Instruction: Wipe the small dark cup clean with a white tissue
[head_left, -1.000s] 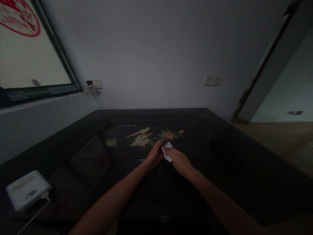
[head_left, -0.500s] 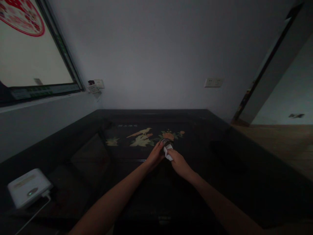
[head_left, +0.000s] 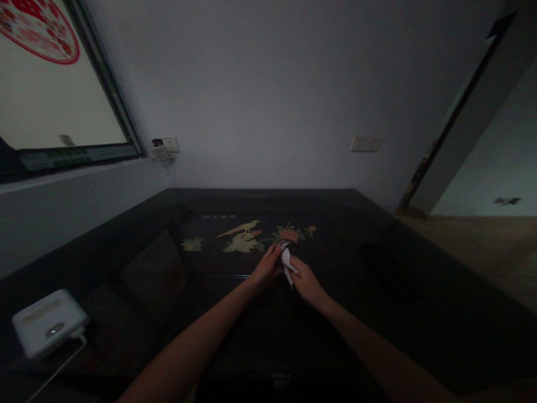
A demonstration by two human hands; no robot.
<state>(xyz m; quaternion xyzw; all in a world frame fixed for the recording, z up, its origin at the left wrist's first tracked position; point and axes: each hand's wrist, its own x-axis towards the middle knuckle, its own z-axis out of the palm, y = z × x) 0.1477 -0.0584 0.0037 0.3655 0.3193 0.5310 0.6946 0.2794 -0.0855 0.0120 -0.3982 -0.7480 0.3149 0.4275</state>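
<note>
In the middle of the head view my left hand [head_left: 267, 267] is closed around a small dark, shiny, rounded object [head_left: 294, 245], whose kind I cannot make out in the dim light. My right hand [head_left: 308, 282] pinches a white tissue [head_left: 286, 257] against the near side of that object. One end of the tissue hangs below my right fingers. Both hands are held close together over a black table [head_left: 260, 330], just in front of a flower-and-bird picture [head_left: 243, 240] on its top.
A white box-shaped device [head_left: 50, 322] with a white cable [head_left: 59, 370] lies at the left. Wall sockets [head_left: 364, 144] are on the wall behind the table. A window [head_left: 62, 95] is at upper left, and a wooden floor [head_left: 470, 240] shows at right.
The white tissue has shifted in my right hand, now reaching up onto the object and hanging lower at its near end. My left hand stays nearly in place.
</note>
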